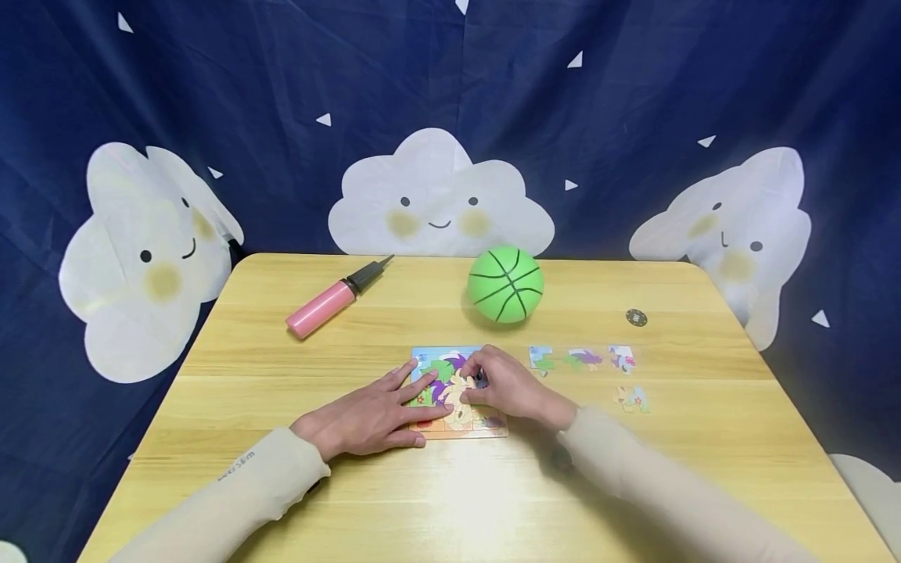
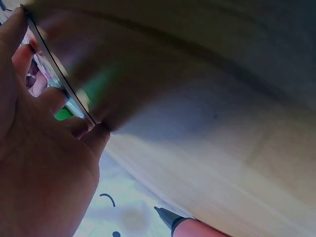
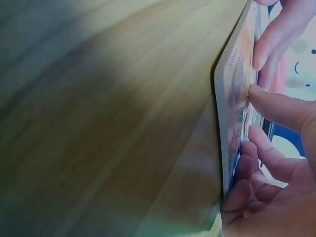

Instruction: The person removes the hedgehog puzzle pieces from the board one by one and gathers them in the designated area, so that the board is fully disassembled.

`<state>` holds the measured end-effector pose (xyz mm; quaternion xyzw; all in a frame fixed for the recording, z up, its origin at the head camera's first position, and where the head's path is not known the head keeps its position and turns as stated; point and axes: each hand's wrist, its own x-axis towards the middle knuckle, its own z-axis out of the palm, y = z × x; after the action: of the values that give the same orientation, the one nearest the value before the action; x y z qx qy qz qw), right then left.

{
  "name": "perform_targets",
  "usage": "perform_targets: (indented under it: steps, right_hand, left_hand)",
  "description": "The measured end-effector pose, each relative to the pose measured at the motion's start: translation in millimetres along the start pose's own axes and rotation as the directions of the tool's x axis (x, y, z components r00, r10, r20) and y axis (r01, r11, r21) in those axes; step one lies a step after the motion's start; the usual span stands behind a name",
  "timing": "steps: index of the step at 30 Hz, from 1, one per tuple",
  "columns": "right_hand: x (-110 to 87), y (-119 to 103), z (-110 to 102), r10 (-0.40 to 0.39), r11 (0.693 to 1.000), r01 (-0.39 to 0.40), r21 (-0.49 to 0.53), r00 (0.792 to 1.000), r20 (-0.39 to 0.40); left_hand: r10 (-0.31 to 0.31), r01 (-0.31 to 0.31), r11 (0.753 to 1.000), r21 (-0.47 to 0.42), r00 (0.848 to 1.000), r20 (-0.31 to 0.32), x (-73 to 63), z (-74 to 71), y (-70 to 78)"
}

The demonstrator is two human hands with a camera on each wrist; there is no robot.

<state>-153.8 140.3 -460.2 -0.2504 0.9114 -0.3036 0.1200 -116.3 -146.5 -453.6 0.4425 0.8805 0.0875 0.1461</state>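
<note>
A cartoon jigsaw puzzle [image 1: 486, 433] in a flat tray lies on the table, showing purple, green and cream shapes. My left hand [image 1: 373, 413] rests on its left part with fingers spread and straight. Over the right part, my right hand [image 1: 508, 385] bends its fingers, and the thumb and forefinger pinch a puzzle piece that they mostly hide. In the right wrist view, the thumb [image 3: 281, 106] touches the puzzle's face. Loose pieces lie to the right: a blue-green one [image 1: 540, 357], a purple-green one [image 1: 583, 358], a blue-purple one [image 1: 622, 359], and below them a cream-and-green cluster [image 1: 631, 399].
Behind the puzzle sits a green ball [image 1: 506, 284] with black lines. A pink hand pump [image 1: 324, 309] with a black nozzle lies at the back left. At the back right is a dark round chip [image 1: 637, 317]. A blue cloud-patterned curtain [image 1: 281, 70] hangs beyond the wooden table [image 1: 338, 500].
</note>
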Motion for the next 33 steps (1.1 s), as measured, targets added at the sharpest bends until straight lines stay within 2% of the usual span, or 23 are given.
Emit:
perform_targets:
  steps: [4,10,14,18,22,25,29,33]
  right_hand:
    - [0.4,0,0,0.017,0.998,-0.017,0.053,1.000,0.009]
    - [-0.3,4,1,-0.021,0.981,0.020,0.195,1.000,0.006]
    - [-0.4,10,2,-0.057,0.961,0.061,0.268,0.998,-0.023]
    - [-1.4,15,-1,-0.058,0.946,0.074,0.316,0.997,-0.059]
    - [-7.6,19,-10,-0.010,0.919,0.033,0.392,0.998,-0.062]
    - [-18.2,26,-19,0.060,0.899,-0.027,0.437,0.996,-0.063]
    - [-38.0,41,-33,0.156,0.878,-0.115,0.464,0.986,-0.051]
    - [-61.9,61,-52,0.221,0.860,-0.167,0.481,0.974,-0.056]
  left_hand:
    - [0.007,-0.007,1.000,0.000,1.000,-0.012,-0.3,-0.1,-0.2]
    - [0.010,-0.010,1.000,0.012,1.000,-0.014,-0.5,-0.6,0.0]
    - [0.004,-0.004,1.000,0.001,1.000,-0.009,-0.7,-1.3,0.5]
    - [-0.004,0.004,1.000,-0.004,1.000,-0.009,-0.4,-1.1,0.6]
    - [-0.015,0.014,1.000,-0.008,1.000,-0.002,-1.2,-0.9,1.0]
    - [-0.021,0.021,1.000,-0.011,1.000,0.005,-1.0,-0.4,1.2]
    - [-0.015,0.015,1.000,-0.010,1.000,0.004,-0.3,0.4,1.1]
    - [-0.018,0.018,1.000,-0.016,1.000,0.004,-0.1,0.5,0.8]
